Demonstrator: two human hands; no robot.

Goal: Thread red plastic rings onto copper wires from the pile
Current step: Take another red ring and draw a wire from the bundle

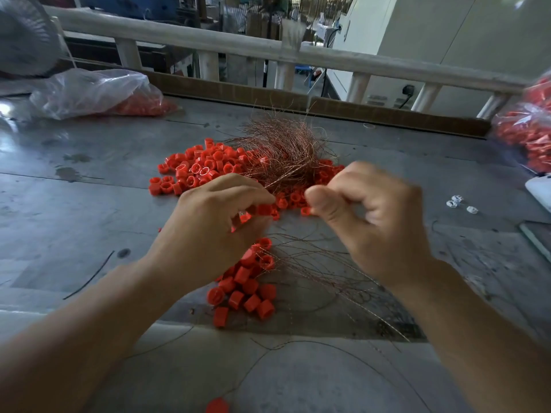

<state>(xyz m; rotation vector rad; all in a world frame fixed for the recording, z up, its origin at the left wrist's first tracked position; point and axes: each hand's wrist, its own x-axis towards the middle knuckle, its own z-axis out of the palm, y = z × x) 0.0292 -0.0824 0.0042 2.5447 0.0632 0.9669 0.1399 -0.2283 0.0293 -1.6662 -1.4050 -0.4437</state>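
Note:
A pile of loose red plastic rings lies on the grey metal table, with a bushy bundle of copper wires on top of it at the middle. My left hand pinches a red ring between thumb and fingers. My right hand is blurred, its fingers curled with thumb and forefinger pinched together beside that ring; the thin wire in it is barely visible. Nearer to me lies a cluster of red rings on copper wires, the wires fanning to the right.
A clear plastic bag with red rings lies at the back left, another bag of red rings at the right edge. Small white bits lie to the right. A single red ring sits near the front edge. A wooden railing runs behind.

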